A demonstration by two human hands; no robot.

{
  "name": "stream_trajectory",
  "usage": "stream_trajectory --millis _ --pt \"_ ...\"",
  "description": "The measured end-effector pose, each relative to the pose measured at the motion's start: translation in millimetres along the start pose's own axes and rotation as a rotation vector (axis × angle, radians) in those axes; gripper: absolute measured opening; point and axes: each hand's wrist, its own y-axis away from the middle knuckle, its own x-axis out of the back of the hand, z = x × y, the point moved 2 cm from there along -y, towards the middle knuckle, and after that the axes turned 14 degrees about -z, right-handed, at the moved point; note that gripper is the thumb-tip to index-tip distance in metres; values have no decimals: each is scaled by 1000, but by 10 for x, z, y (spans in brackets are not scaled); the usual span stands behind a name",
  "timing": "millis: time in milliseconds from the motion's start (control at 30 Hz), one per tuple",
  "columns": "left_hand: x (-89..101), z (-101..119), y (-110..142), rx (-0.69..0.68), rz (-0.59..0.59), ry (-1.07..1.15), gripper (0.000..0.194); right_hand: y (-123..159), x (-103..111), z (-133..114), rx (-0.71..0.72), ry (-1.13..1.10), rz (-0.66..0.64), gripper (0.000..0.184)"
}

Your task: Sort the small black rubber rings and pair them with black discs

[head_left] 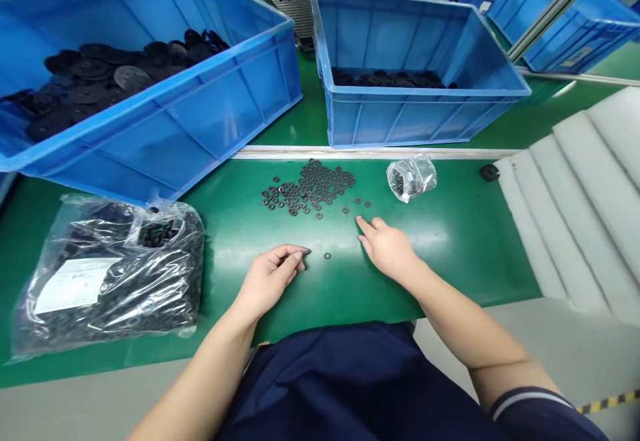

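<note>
The left blue bin [225,104] is cut off at the frame edge, and its near wall hides part of the black discs [93,71] heaped inside. In the right blue bin [400,117], the near wall covers the lower part of the dark contents [395,79]; their shape is hard to make out. Print on the white label [75,285] of the large clear bag [145,294], at the left on the green table [280,307], is unreadable. Glare and creases blur the contents of the small clear bag [420,173], at the far right of the work area. The left hand [267,277] is partly closed, thumb and index fingertips brought together; a dark spot shows at the tips, possibly a ring pinched there, though the view is too poor to confirm it. The right hand [389,247] is partly open, index finger extended toward the far side and thumb apart, with nothing seen in its grasp; table contact cannot be determined. The small dark rings [320,184] lie in a loose pile beyond both hands, a few apart at its right. A single ring [327,255] lies flat between the hands, nearer the left.
</note>
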Motion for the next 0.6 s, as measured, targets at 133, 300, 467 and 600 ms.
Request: stream_trajectory --millis 133,300,467,600 --pt "-36 -3 -9 -2 -3 -13 40 -73 -66 2 -6 1 18 49" --pt "-78 46 -65 7 -38 -26 39 -167 -82 113 83 -227 148 37" --pt "-133 54 -90 -35 -7 -40 36 -201 -163 184 134 -401 304 32" --pt "-157 82 -105 -135 28 -215 28 -224 -188 262 141 -613 388 31"
